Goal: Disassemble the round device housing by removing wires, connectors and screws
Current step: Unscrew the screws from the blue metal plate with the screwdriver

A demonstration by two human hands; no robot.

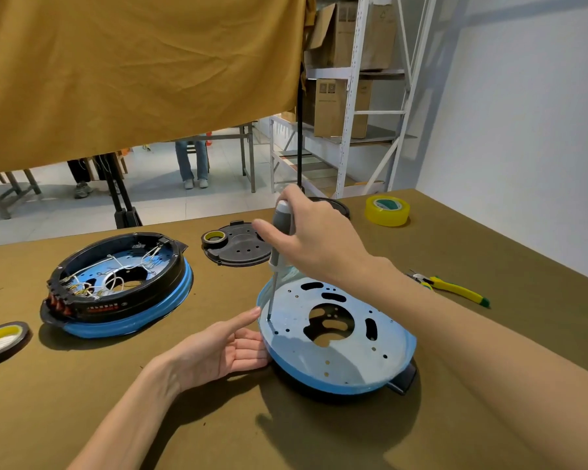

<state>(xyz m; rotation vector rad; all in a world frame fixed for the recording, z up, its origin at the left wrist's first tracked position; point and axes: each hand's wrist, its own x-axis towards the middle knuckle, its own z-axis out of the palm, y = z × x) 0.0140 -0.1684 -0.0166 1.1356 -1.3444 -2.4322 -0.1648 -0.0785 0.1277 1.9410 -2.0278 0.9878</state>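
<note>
A round blue housing point(353, 364) with a perforated pale metal plate lies on the table in front of me. My right hand point(314, 239) grips a grey-handled screwdriver point(278, 245) held upright, its tip set into the plate near the housing's left rim. My left hand point(224, 347) rests against that left rim, palm up, fingers straight. A second round housing point(123, 286), black and blue, sits at the left with white wires and connectors inside.
A black round cover point(241, 247) carrying a small tape roll point(214, 237) lies at the back. Yellow tape point(387, 210) sits far right, another tape roll point(0, 339) at the left edge. Yellow-handled pliers point(452, 288) lie to the right.
</note>
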